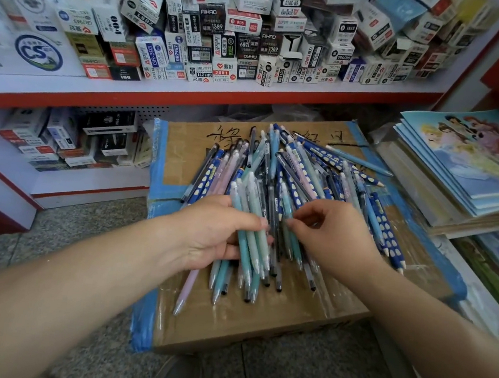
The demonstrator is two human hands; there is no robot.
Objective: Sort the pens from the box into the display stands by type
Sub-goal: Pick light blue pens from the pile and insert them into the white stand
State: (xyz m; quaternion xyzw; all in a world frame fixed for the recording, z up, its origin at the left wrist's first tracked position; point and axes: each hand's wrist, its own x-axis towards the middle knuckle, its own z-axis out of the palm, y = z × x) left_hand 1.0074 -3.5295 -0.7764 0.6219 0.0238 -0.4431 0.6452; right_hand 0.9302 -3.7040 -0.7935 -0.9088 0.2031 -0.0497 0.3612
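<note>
Lying in a loose pile, pens are seen spread over the top of a closed box of brown card, taped in blue along its edges and set on the floor. Teal, pale blue, pink and dark clear barrels are mixed together; dotted pencils, dark blue with white spots, are fanned out along the right side of the pile. A bundle of mint and teal pens is grasped by the left hand, fingers curled round the barrels, tips pointing toward the near edge of the box. Just beside the bundle, a teal pen is pinched between thumb and forefinger of the right hand, the other fingers bent above the pile. Behind the box a shelf with a red edge is noted, crowded with small cartons stacked untidily; more cartons are stored on the level below. To the right, a stack of books with cartoon covers is placed close against the box.
</note>
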